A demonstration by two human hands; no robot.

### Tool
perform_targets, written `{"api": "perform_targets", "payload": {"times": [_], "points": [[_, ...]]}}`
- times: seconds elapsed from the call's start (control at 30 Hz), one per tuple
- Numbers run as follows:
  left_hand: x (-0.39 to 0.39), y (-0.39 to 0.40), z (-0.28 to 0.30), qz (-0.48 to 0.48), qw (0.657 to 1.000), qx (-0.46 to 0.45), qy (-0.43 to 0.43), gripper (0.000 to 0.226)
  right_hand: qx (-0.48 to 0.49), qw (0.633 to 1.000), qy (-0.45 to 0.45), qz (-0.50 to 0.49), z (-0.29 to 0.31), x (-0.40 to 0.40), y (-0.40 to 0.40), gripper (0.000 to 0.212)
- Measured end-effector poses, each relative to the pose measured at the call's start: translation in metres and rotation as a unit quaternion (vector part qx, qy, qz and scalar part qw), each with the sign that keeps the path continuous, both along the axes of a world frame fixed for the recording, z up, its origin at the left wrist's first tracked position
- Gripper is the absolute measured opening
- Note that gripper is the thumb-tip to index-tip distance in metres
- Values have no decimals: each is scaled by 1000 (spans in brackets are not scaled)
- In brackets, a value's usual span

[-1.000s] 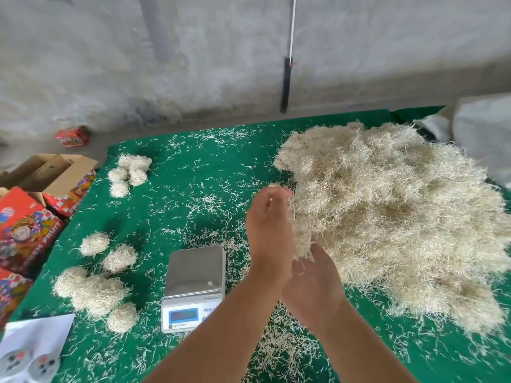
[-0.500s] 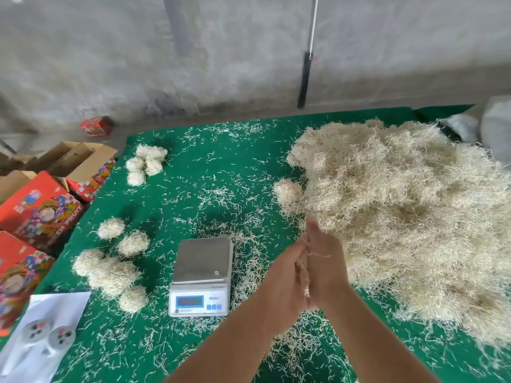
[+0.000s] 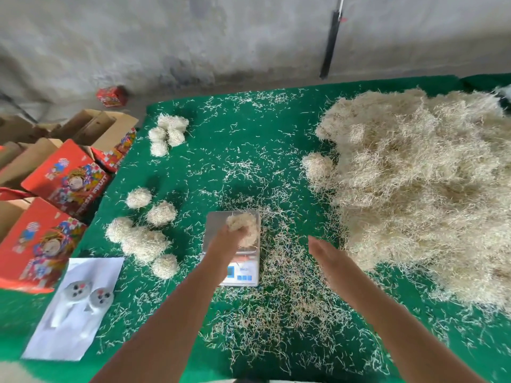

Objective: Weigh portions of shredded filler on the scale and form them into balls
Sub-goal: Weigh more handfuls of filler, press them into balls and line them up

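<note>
A small steel scale (image 3: 218,222) stands on the green table (image 3: 249,139). My left hand (image 3: 225,246) holds a pale tuft of shredded filler (image 3: 243,226) over the scale's platform. My right hand (image 3: 329,261) hovers empty beside the scale, fingers straight. A big heap of shredded filler (image 3: 420,189) covers the table's right side, with one ball (image 3: 316,164) at its left edge. Several formed balls (image 3: 143,233) lie left of the scale, and several more balls (image 3: 167,134) lie at the far left.
Red printed cartons (image 3: 63,178) and open cardboard boxes (image 3: 94,125) stand beyond the table's left edge. A white sheet with two grey toy figures (image 3: 85,295) lies at the near left. Loose strands litter the cloth. A grey wall rises behind.
My hands, pressed together in front of the heap, have parted. The left hand has carried the tuft left over the scale; the right hand has drawn away empty. The camera has tilted down.
</note>
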State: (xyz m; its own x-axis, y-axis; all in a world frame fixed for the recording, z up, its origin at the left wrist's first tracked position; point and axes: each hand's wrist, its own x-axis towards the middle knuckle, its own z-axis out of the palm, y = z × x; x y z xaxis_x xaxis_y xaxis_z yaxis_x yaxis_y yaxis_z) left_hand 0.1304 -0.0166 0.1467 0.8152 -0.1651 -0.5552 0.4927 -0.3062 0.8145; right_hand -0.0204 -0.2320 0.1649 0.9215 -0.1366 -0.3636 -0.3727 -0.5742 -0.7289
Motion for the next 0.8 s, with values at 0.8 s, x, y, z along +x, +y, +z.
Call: {"api": "perform_targets", "payload": {"times": [0.8], "points": [[105,124,-116,-220,923,161,-273,93,130,944,200,-229,-88,-20,113,49]]}}
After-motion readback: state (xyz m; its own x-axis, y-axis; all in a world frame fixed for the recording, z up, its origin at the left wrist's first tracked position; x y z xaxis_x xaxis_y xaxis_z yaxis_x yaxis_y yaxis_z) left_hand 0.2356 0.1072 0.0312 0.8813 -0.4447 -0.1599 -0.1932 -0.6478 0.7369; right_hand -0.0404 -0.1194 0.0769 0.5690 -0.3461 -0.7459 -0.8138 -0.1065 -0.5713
